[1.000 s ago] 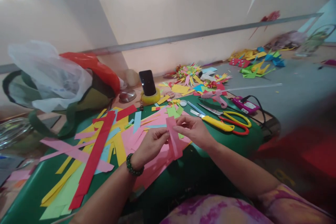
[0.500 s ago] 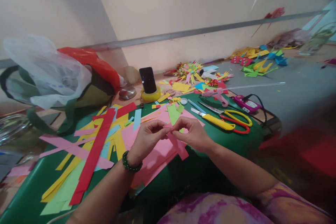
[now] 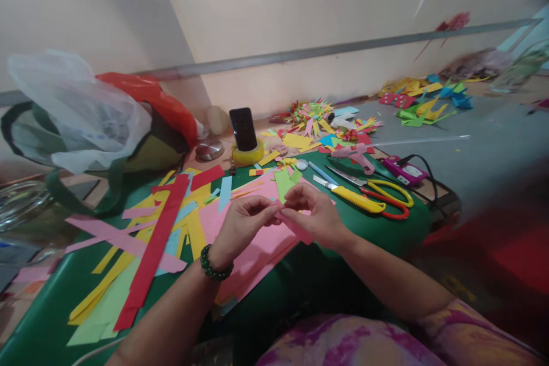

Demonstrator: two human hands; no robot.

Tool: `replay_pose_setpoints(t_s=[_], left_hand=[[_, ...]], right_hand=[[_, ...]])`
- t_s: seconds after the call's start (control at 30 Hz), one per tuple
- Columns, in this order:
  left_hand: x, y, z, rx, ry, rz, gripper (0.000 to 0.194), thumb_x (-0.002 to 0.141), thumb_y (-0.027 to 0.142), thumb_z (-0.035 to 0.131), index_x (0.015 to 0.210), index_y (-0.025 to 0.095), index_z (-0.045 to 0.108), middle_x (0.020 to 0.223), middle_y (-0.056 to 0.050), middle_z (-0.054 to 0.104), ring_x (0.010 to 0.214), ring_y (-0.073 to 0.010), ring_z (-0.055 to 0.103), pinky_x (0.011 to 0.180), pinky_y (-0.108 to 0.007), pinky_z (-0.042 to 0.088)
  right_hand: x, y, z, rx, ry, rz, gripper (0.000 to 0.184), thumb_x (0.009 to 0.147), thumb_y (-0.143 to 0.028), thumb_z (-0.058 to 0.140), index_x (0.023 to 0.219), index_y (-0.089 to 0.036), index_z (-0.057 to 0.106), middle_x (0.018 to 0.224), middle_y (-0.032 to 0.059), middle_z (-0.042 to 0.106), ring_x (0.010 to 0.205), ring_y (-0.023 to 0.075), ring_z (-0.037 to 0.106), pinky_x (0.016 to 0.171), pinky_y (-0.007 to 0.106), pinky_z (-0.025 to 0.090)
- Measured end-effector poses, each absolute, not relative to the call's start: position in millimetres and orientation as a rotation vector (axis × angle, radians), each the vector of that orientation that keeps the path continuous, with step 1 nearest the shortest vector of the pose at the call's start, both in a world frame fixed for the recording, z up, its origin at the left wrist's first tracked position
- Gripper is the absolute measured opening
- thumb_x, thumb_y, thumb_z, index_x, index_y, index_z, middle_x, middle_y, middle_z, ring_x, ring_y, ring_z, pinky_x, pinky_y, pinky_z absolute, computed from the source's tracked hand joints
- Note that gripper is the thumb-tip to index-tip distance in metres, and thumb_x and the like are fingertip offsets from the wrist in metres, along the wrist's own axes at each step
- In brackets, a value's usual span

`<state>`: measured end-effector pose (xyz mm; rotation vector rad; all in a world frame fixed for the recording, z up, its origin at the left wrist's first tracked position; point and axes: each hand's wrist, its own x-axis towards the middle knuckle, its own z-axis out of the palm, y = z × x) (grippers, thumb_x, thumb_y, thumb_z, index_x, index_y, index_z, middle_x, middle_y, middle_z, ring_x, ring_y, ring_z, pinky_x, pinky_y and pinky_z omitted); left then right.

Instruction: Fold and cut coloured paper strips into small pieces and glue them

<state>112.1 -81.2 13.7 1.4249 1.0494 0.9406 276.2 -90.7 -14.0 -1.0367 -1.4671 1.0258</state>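
Between my two hands is a pink paper strip (image 3: 299,229). My left hand (image 3: 246,220), with a dark green bead bracelet (image 3: 214,265) at the wrist, pinches one end between thumb and fingers. Close against it, my right hand (image 3: 318,216) pinches the strip too, and the loose end hangs down under that hand. Both hands are above pink paper sheets (image 3: 253,266) on the green surface. A light green paper piece (image 3: 283,182) lies just beyond the fingertips. The exact fold at the fingertips is too small to make out.
On the right lie a yellow utility knife (image 3: 355,197), scissors (image 3: 388,197) and a pink glue gun (image 3: 355,154). Red strips (image 3: 156,251) and other coloured paper spread on the left. A phone (image 3: 243,128) leans on a yellow tape roll (image 3: 247,152); a bag (image 3: 163,151) stands back left.
The loose end of the pink strip has swung up and to the right, under my right hand. The right fingers have shifted their grip a little; my left hand has barely moved.
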Motion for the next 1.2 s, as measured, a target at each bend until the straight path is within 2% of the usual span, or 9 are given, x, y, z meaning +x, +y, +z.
replay_pose_setpoints(t_s=[0.23, 0.47, 0.67, 0.83, 1.2], left_hand=[[110, -82, 17, 1.487, 1.054, 0.961, 0.028, 0.07, 0.043, 0.075, 0.063, 0.017, 0.07, 0.059, -0.004, 0.069, 0.058, -0.0153, 0.064, 0.056, -0.024, 0.05], [103, -79, 22, 1.407, 1.12, 1.091, 0.029, 0.066, 0.043, 0.078, 0.064, 0.016, 0.068, 0.057, -0.002, 0.067, 0.055, -0.015, 0.064, 0.056, -0.024, 0.049], [94, -69, 22, 1.318, 1.138, 1.223, 0.031, 0.061, 0.044, 0.081, 0.065, 0.016, 0.067, 0.058, -0.001, 0.066, 0.055, -0.0133, 0.063, 0.057, -0.023, 0.051], [84, -62, 24, 1.26, 1.139, 1.318, 0.033, 0.059, 0.044, 0.083, 0.063, 0.016, 0.066, 0.057, 0.001, 0.064, 0.054, -0.0116, 0.062, 0.058, -0.022, 0.053], [78, -58, 23, 1.24, 1.101, 1.378, 0.032, 0.06, 0.042, 0.082, 0.063, 0.016, 0.064, 0.056, 0.003, 0.059, 0.055, -0.0095, 0.059, 0.059, -0.02, 0.052]], right_hand=[[279, -91, -14, -1.057, -1.499, 1.265, 0.028, 0.073, -0.034, 0.069, 0.089, -0.021, 0.05, 0.071, 0.0001, 0.07, 0.065, 0.0153, 0.066, 0.058, 0.026, 0.05], [286, -90, -23, -1.098, -1.523, 1.4, 0.027, 0.069, -0.039, 0.074, 0.074, -0.016, 0.059, 0.065, 0.0008, 0.067, 0.057, 0.0126, 0.06, 0.048, 0.022, 0.04], [290, -91, -25, -1.07, -1.46, 1.438, 0.032, 0.066, -0.045, 0.077, 0.065, -0.015, 0.064, 0.064, 0.0022, 0.068, 0.06, 0.0131, 0.062, 0.054, 0.024, 0.045], [296, -89, -27, -1.054, -1.357, 1.507, 0.037, 0.059, -0.047, 0.081, 0.068, -0.016, 0.064, 0.063, 0.0003, 0.067, 0.058, 0.0137, 0.064, 0.057, 0.027, 0.051], [299, -90, -26, -1.08, -1.306, 1.408, 0.036, 0.059, -0.045, 0.082, 0.062, -0.017, 0.059, 0.055, -0.0011, 0.064, 0.053, 0.0115, 0.06, 0.054, 0.024, 0.044]])
